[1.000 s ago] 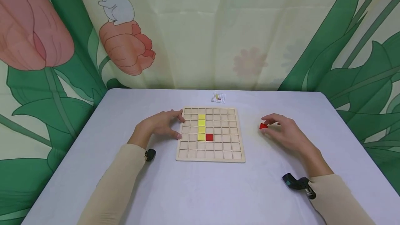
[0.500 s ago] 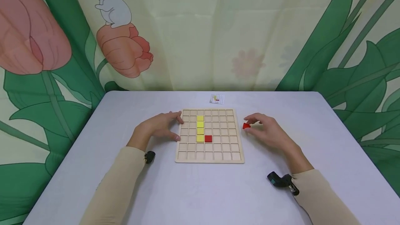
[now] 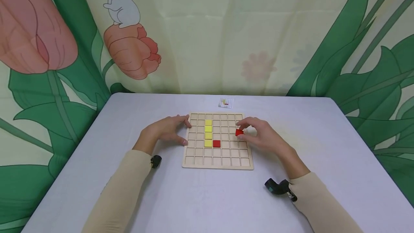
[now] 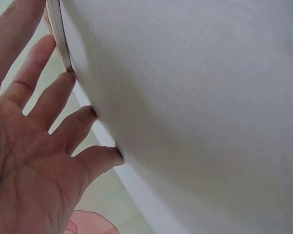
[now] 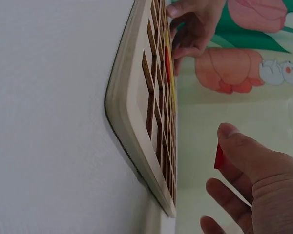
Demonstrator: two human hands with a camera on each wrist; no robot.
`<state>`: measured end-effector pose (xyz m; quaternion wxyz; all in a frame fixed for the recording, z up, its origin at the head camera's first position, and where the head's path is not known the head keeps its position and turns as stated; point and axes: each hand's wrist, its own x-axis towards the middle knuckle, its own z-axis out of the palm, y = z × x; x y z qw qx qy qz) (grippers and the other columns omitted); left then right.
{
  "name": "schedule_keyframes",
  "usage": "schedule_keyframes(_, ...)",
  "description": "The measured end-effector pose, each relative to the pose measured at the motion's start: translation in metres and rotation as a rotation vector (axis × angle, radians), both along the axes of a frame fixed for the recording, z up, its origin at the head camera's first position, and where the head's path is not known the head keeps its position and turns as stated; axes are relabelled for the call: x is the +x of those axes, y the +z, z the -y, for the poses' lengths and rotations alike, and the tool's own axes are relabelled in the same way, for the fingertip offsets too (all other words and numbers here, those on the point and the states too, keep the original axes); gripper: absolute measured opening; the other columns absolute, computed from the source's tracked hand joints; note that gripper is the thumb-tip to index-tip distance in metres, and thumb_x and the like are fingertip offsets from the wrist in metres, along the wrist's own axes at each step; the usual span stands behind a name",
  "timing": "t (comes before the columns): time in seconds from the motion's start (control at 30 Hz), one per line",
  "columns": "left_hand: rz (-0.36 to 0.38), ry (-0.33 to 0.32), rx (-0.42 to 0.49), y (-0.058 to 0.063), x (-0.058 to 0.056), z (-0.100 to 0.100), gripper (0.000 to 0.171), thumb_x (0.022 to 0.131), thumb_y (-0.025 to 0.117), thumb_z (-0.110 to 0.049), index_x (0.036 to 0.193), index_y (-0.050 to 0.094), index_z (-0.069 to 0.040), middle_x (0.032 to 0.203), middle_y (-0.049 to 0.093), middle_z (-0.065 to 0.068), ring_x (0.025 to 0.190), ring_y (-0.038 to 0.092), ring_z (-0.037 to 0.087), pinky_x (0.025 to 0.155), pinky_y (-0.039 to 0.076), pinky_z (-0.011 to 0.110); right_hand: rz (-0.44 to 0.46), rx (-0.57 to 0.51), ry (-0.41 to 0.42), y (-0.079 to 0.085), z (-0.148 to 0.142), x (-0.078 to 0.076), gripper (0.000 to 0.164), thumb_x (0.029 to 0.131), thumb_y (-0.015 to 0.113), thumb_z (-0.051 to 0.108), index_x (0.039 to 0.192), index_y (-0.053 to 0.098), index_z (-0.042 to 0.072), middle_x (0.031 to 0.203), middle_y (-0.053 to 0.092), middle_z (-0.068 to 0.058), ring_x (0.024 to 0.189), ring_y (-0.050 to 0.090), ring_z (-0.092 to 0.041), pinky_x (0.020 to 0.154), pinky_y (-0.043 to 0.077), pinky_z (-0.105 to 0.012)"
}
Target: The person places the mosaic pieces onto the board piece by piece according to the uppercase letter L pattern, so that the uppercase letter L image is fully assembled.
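A wooden grid board (image 3: 217,158) lies flat on the table. Four would be too many to count aloud: several yellow square tiles (image 3: 208,128) form a column in its cells, and a red tile (image 3: 216,144) sits right of the lowest one. Between thumb and finger my right hand (image 3: 263,136) pinches another red tile (image 3: 239,132) above the board's right side; the right wrist view shows this tile (image 5: 218,156) held clear of the board. My left hand (image 3: 165,130) rests at the board's left edge, thumb and fingers spread and touching it.
Behind the board lies a small card (image 3: 225,103) printed with a grid and coloured squares. A white cloth covers the table (image 3: 207,200). A patterned curtain (image 3: 200,46) hangs beyond the far edge.
My right hand has moved left with the red tile, from beside the board to over its right side. The left hand stays at the board's edge.
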<state>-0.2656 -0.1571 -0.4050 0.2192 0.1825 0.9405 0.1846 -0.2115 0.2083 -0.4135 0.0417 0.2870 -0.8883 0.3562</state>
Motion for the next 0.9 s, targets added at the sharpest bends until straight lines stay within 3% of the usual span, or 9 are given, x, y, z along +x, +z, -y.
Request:
schedule_keyframes(0.4,-0.01,-0.012,-0.017,0.001,-0.002,0.0,0.063,0.073,0.093,-0.04,0.128,0.062,-0.033,0.169,0.028,-0.006,0.158,0.02,0.029,0.126,0.023,0.053,0.12,0.033,0.046,-0.003,0.033,0.0,0.042,0.089,0.082,0.019,0.127,0.067,0.01,0.114,0.069,0.001,0.112,0.061,-0.022,0.104,0.049,-0.05)
schedule_keyframes(0.73,-0.012,-0.01,-0.002,0.0,0.0,0.005,0.062,0.074,0.093,-0.041,0.127,0.062,-0.034,0.169,0.029,-0.005,0.158,0.021,0.03,0.125,0.023,0.053,0.125,0.081,0.081,-0.012,0.044,-0.001,0.041,0.088,0.083,0.022,0.125,0.068,0.014,0.105,0.067,0.006,0.108,0.056,-0.019,0.1,0.049,-0.044)
schedule_keyframes(0.9,-0.014,-0.017,0.012,-0.001,-0.001,0.004,0.062,0.074,0.093,-0.041,0.127,0.061,-0.035,0.169,0.029,-0.005,0.158,0.019,0.029,0.126,0.023,0.052,0.138,0.098,0.066,-0.014,0.044,0.0,0.037,0.088,0.084,0.02,0.122,0.071,0.014,0.11,0.07,0.005,0.107,0.058,-0.018,0.101,0.049,-0.045)
